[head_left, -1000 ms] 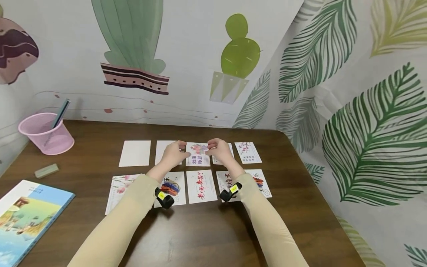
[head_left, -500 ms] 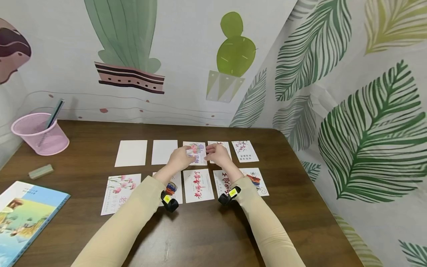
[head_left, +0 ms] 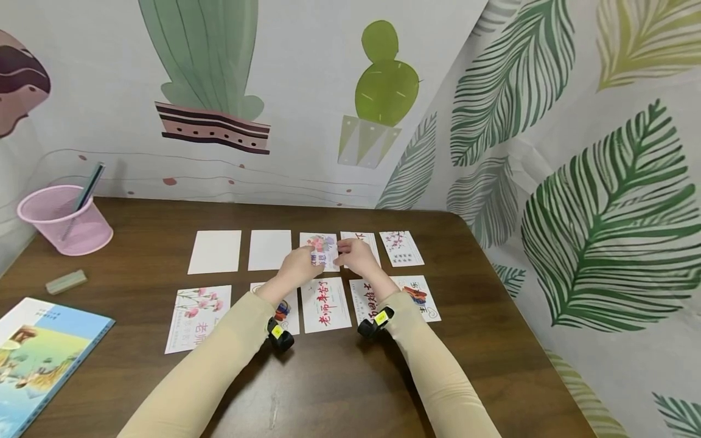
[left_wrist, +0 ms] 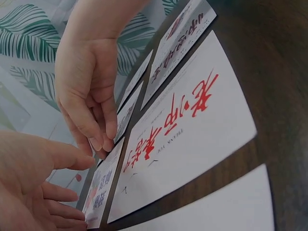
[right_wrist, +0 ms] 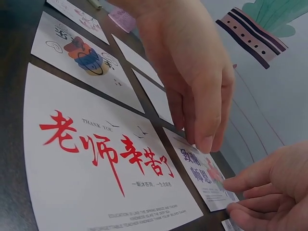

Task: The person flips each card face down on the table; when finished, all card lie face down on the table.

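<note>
In the head view, a white card with a flower bouquet and purple characters [head_left: 323,244] lies in the back row. My left hand [head_left: 297,267] is over its near left part, thumb and fingertips reaching down to it. At its right side is my right hand [head_left: 358,255], fingers loosely bent, fingertips right at the edge. Both hands' fingertips hover around this card in the left wrist view, where the right hand [left_wrist: 89,91] hangs with bent fingers. The right wrist view shows the left hand [right_wrist: 192,82] pointing down at the card's purple text [right_wrist: 195,166]. Neither hand lifts it.
Two blank white cards [head_left: 215,252] lie left in the back row, printed cards [head_left: 401,249] right. The front row includes a card with red characters [head_left: 327,307]. A pink mesh pen cup [head_left: 87,228], an eraser [head_left: 66,282] and a book [head_left: 55,340] stand or lie left.
My left hand has moved right and nearer, onto the near left part of the flower card. The right hand has come slightly nearer. The view has shifted a little; the cards keep their layout.
</note>
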Motion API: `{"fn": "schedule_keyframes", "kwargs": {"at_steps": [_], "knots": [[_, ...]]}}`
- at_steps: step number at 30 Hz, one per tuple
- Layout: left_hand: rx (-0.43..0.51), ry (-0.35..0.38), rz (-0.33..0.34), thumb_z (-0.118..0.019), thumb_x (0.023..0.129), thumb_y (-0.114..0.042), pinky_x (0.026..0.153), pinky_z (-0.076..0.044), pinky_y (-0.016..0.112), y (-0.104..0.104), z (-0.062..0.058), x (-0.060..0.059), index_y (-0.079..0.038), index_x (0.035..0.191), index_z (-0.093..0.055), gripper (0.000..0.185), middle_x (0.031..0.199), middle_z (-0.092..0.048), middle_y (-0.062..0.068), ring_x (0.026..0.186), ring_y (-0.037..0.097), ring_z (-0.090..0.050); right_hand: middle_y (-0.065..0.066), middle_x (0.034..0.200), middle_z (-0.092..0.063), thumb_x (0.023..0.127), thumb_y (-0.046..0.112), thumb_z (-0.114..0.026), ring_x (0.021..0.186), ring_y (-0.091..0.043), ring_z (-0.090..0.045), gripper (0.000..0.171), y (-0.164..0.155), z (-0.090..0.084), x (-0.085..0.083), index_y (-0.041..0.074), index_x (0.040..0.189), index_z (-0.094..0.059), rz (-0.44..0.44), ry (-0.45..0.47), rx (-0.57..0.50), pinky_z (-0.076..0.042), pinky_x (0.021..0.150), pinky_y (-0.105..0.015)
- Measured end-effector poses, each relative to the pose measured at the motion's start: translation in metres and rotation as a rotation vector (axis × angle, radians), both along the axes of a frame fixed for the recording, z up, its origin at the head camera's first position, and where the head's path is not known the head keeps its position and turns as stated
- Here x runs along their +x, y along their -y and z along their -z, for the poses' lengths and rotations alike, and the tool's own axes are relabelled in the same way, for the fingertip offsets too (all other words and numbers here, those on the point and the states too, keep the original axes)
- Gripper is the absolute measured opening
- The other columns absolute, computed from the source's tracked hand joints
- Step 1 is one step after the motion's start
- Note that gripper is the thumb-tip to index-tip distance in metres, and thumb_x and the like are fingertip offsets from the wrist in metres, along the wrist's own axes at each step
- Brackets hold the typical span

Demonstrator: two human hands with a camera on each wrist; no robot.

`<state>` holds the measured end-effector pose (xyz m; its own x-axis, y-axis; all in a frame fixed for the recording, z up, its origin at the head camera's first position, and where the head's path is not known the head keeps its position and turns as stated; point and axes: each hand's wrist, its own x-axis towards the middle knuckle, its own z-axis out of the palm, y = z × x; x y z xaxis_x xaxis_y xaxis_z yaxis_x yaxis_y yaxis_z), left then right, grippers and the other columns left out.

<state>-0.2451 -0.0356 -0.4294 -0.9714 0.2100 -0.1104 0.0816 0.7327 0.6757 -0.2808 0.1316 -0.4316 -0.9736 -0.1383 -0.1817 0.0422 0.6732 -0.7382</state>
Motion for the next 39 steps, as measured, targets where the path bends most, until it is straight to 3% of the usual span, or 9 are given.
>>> {"fn": "schedule_keyframes", "kwargs": {"at_steps": [10, 19, 25, 32, 39], "knots": [[-0.017, -0.001, -0.007, -0.065, 0.092, -0.02, 0.099, -0.049, 0.046, 0.0, 0.003, 0.0, 0.01, 0.139, -0.046, 0.059, 0.142, -0.05, 0.027, 0.114, 0.037, -0.059, -0.015, 0.124, -0.065, 0.084, 0.008, -0.072, 0.116, -0.03, -0.061, 0.042, -0.003, 0.004, -0.001, 0.001, 0.124, -0.061, 0.032, -0.024, -0.073, -0.053, 0.095, -0.039], [0.004, -0.038, -0.006, -0.061, 0.096, -0.022, 0.106, -0.043, 0.05, 0.0, 0.002, 0.003, 0.013, 0.137, -0.046, 0.057, 0.14, -0.051, 0.029, 0.129, 0.043, -0.05, -0.02, 0.127, -0.059, 0.084, 0.0, -0.069, 0.113, -0.033, -0.062, 0.048, -0.006, 0.009, -0.004, -0.003, 0.129, -0.053, 0.096, 0.002, -0.341, -0.055, 0.09, -0.035], [0.02, -0.047, -0.016, -0.059, 0.097, -0.024, 0.106, -0.043, 0.051, -0.001, 0.005, 0.003, 0.012, 0.139, -0.044, 0.057, 0.141, -0.049, 0.029, 0.13, 0.043, -0.048, -0.022, 0.136, -0.053, 0.086, -0.001, -0.067, 0.117, -0.035, -0.059, 0.06, -0.003, 0.011, -0.005, -0.002, 0.141, -0.044, 0.121, 0.071, -0.454, -0.052, 0.099, -0.04], [0.043, -0.061, -0.03, -0.057, 0.098, -0.024, 0.104, -0.045, 0.051, -0.001, 0.007, 0.003, 0.013, 0.139, -0.044, 0.056, 0.139, -0.05, 0.03, 0.129, 0.043, -0.05, -0.026, 0.137, -0.054, 0.089, 0.005, -0.065, 0.121, -0.036, -0.058, 0.064, 0.006, 0.016, -0.007, -0.008, 0.144, -0.038, 0.083, 0.134, -0.456, -0.047, 0.105, -0.043], [0.069, -0.08, -0.029, -0.052, 0.101, -0.026, 0.106, -0.043, 0.052, -0.001, 0.01, 0.004, 0.013, 0.138, -0.044, 0.054, 0.141, -0.048, 0.031, 0.132, 0.043, -0.047, -0.029, 0.136, -0.053, 0.088, 0.002, -0.064, 0.121, -0.036, -0.057, 0.065, 0.014, 0.02, -0.003, -0.014, 0.143, -0.035, 0.105, 0.12, -0.465, -0.05, 0.1, -0.039]]}}
